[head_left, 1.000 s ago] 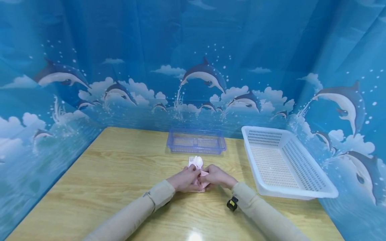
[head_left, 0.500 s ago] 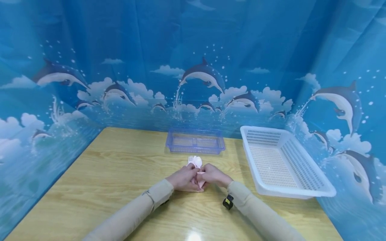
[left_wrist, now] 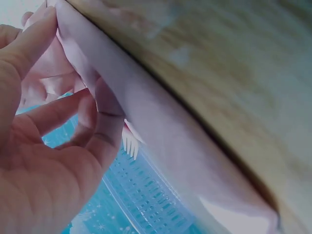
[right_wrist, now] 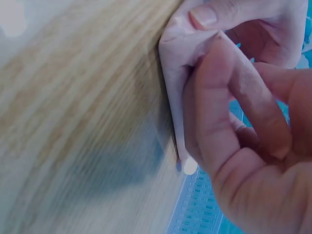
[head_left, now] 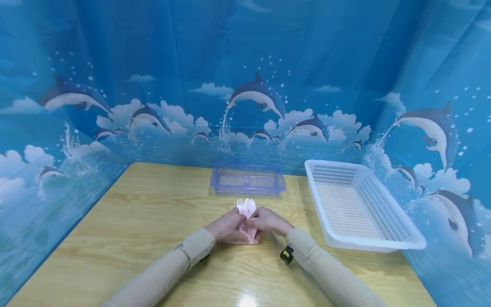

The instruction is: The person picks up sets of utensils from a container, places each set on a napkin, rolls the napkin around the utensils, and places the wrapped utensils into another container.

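A pink napkin (head_left: 251, 232) lies on the wooden table, wrapped partly round some white plastic cutlery. The heads of a fork (head_left: 240, 204) and a spoon (head_left: 251, 206) stick out at its far end, with another pale piece between them. With thumb and fingers, my left hand (head_left: 224, 226) holds the napkin's left side; the left wrist view shows its long folded edge (left_wrist: 146, 117) close up. My right hand (head_left: 270, 221) pinches a folded corner (right_wrist: 187, 46) from the right, fingers curled. The cutlery handles are hidden under napkin and hands.
Just beyond the cutlery stands a translucent blue-purple basket (head_left: 247, 187) against the dolphin-print curtain (head_left: 245, 64). To the right is a large white perforated basket (head_left: 383, 247). Bare wood of the table (head_left: 115, 238) shows left of the arms.
My left hand has shifted slightly left, and more of the pink napkin shows between the hands. The right hand still pinches its corner. The baskets stay put.
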The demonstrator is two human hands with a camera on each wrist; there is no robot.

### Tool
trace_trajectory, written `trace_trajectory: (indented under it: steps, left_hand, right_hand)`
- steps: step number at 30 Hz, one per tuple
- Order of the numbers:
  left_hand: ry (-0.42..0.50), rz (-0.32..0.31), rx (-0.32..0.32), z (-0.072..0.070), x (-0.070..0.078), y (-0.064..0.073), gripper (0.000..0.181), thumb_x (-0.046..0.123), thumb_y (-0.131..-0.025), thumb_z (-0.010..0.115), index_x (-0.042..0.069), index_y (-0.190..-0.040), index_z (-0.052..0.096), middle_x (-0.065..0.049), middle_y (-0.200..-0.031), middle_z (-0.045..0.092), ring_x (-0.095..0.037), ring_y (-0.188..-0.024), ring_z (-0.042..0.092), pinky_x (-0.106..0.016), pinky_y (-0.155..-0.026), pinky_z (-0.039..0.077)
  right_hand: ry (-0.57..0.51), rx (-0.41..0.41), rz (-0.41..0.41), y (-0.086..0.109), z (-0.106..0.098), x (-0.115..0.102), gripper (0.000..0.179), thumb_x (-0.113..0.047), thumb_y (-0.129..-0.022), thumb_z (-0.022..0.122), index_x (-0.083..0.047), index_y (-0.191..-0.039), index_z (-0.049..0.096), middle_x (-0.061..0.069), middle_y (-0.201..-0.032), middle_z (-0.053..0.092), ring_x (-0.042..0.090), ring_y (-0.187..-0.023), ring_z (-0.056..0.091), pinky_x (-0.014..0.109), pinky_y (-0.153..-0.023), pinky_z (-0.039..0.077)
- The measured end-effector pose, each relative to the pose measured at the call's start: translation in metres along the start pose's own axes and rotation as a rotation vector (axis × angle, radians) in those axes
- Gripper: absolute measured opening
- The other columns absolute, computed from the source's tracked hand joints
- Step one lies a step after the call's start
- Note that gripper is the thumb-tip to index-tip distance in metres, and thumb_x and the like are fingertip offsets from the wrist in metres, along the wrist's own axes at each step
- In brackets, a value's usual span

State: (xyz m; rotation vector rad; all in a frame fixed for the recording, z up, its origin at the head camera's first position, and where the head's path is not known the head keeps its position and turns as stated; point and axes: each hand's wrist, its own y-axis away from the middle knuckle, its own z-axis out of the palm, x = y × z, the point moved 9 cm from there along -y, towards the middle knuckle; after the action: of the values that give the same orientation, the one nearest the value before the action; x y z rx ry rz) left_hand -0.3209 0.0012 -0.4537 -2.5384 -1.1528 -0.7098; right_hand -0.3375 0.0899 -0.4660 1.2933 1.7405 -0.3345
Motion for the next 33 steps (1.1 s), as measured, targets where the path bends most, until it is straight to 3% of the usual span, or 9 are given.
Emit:
trace_trajectory:
  steps: [5,8,10,14,17,22,26,30,33]
  left_hand:
    - [0.122,0.0,-0.01,-0.002,0.0,0.002,0.043,0.032,-0.077,0.083,0.008,-0.107,0.065,0.001,-0.082,0.065,-0.007,-0.073,0.057,-0.021,-0.066,0.051]
    - [0.228,-0.083,-0.023,-0.004,-0.007,0.006,0.044,0.036,-0.079,0.082,0.011,-0.106,0.06,0.0,-0.084,0.064,-0.01,-0.074,0.058,-0.025,-0.068,0.051]
    - [0.284,-0.148,-0.037,-0.005,-0.013,0.009,0.043,0.043,-0.081,0.078,0.013,-0.103,0.058,-0.003,-0.085,0.064,-0.014,-0.075,0.058,-0.03,-0.067,0.051]
    - [0.277,-0.22,-0.04,-0.007,-0.02,0.012,0.051,0.062,-0.086,0.062,0.015,-0.105,0.06,-0.003,-0.095,0.066,-0.015,-0.085,0.06,-0.032,-0.072,0.051]
    - [0.291,-0.246,-0.03,-0.009,-0.022,0.012,0.054,0.066,-0.089,0.054,0.015,-0.106,0.06,-0.005,-0.093,0.067,-0.017,-0.082,0.062,-0.032,-0.07,0.051]
    - [0.429,-0.29,-0.05,-0.006,-0.023,0.013,0.039,0.048,-0.093,0.062,0.011,-0.104,0.058,-0.008,-0.077,0.066,-0.02,-0.067,0.062,-0.031,-0.06,0.052]
    - [0.558,-0.32,-0.092,0.001,-0.029,0.016,0.029,0.025,-0.089,0.07,0.005,-0.106,0.055,-0.009,-0.076,0.065,-0.017,-0.065,0.061,-0.027,-0.059,0.053]
    - [0.587,-0.331,-0.126,0.005,-0.032,0.019,0.029,0.009,-0.086,0.071,0.003,-0.109,0.054,-0.009,-0.074,0.064,-0.015,-0.062,0.059,-0.023,-0.056,0.051]
    - [0.586,-0.36,-0.132,0.005,-0.035,0.023,0.025,0.012,-0.087,0.07,0.004,-0.105,0.054,-0.008,-0.072,0.063,-0.014,-0.059,0.058,-0.021,-0.053,0.049]
  right_hand:
    - [-0.178,-0.103,0.021,-0.002,0.005,0.002,0.048,-0.036,-0.101,0.045,0.005,-0.092,0.068,0.011,-0.076,0.069,0.017,-0.061,0.064,0.03,-0.062,0.058]
    - [-0.269,-0.164,0.054,-0.002,0.009,0.004,0.055,-0.033,-0.103,0.029,0.008,-0.099,0.065,0.013,-0.082,0.068,0.019,-0.066,0.066,0.033,-0.068,0.06]
    - [-0.264,-0.162,0.051,-0.003,0.009,0.004,0.043,-0.021,-0.1,0.031,0.007,-0.1,0.063,0.012,-0.084,0.066,0.019,-0.067,0.066,0.034,-0.069,0.061]
    - [-0.161,-0.114,0.02,-0.003,0.008,0.001,0.019,0.001,-0.089,0.049,0.007,-0.099,0.065,0.012,-0.085,0.067,0.018,-0.067,0.068,0.034,-0.068,0.061]
    - [-0.071,-0.075,0.001,-0.002,0.009,-0.003,0.022,0.003,-0.084,0.06,0.004,-0.105,0.065,0.011,-0.089,0.068,0.019,-0.07,0.068,0.032,-0.067,0.061]
    - [0.125,0.001,-0.066,-0.002,0.008,-0.013,0.027,0.003,-0.08,0.066,0.004,-0.107,0.066,0.008,-0.084,0.068,0.015,-0.065,0.065,0.027,-0.061,0.058]
    - [0.238,0.031,-0.127,-0.002,0.009,-0.019,0.026,0.002,-0.079,0.071,0.004,-0.105,0.067,0.005,-0.081,0.067,0.012,-0.063,0.062,0.023,-0.059,0.055]
    - [0.329,0.031,-0.202,-0.002,0.012,-0.025,0.025,-0.004,-0.079,0.075,0.002,-0.103,0.069,0.003,-0.08,0.066,0.011,-0.066,0.056,0.022,-0.06,0.051]
    - [0.371,0.017,-0.247,-0.002,0.015,-0.028,0.023,-0.007,-0.079,0.077,0.0,-0.1,0.07,0.001,-0.075,0.063,0.009,-0.063,0.052,0.02,-0.057,0.047]
